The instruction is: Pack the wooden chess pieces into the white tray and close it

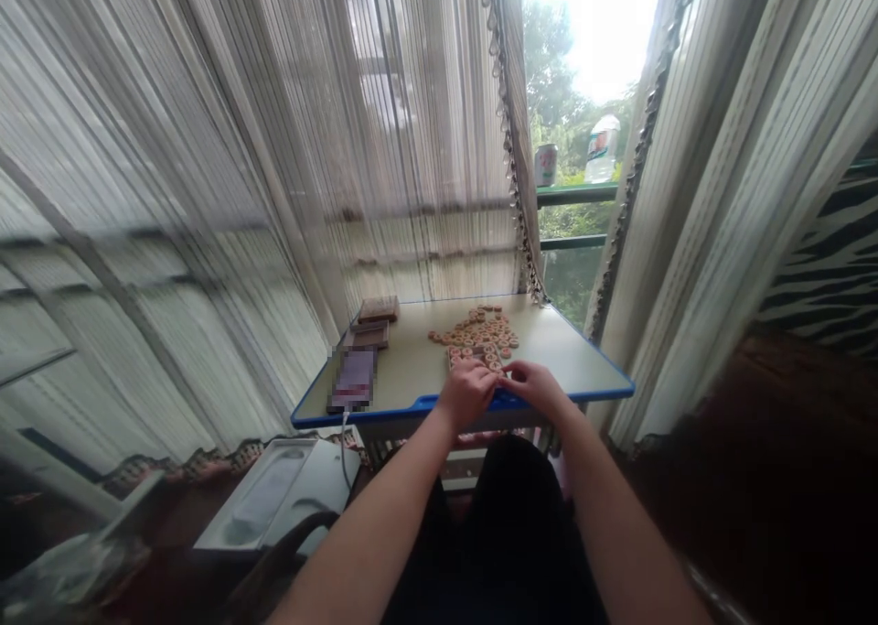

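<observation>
Round wooden Chinese chess pieces lie in a loose heap on the small table. Nearer to me, several more are set in rows in a shallow box, whose near part is hidden by my hands. My left hand lies across the near side of these rows, its fingers bent and pointing right. From the right, my right hand reaches to the rows' near right corner with its fingers drawn together. The fingertips of both hands almost meet there; what they pinch is too small to make out.
A blue rim edges the table. On its left side are a wooden box, an open wooden tray and a phone with a white cable. Curtains hang behind; a can and bottle stand on the window rail.
</observation>
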`<control>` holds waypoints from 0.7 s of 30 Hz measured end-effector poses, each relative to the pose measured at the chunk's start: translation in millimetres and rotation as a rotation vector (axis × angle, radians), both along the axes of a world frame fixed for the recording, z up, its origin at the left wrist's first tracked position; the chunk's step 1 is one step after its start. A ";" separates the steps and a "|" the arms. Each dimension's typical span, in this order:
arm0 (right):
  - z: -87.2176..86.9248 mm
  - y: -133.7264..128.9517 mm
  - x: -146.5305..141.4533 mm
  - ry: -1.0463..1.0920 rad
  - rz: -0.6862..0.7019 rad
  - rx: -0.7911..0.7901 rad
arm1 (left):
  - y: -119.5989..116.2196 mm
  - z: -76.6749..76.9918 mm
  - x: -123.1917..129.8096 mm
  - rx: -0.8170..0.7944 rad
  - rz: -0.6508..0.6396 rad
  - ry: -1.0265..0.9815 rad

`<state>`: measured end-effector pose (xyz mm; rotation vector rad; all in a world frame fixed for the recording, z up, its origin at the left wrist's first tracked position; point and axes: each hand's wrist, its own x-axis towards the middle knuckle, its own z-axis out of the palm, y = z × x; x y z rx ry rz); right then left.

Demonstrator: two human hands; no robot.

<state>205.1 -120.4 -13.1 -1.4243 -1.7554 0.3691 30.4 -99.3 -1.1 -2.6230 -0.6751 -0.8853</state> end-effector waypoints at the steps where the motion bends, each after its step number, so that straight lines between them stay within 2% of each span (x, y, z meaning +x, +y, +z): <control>1: 0.4 -0.7 -0.7 -0.015 -0.005 0.006 | 0.2 0.1 0.1 0.002 -0.001 0.000; 9: -0.7 -3.8 -1.8 -0.073 -0.032 0.114 | 3.5 -3.1 0.9 -0.011 -0.027 0.012; 21: 0.1 -4.8 -0.6 -0.074 0.011 0.110 | 4.6 -2.3 0.5 -0.056 -0.013 -0.010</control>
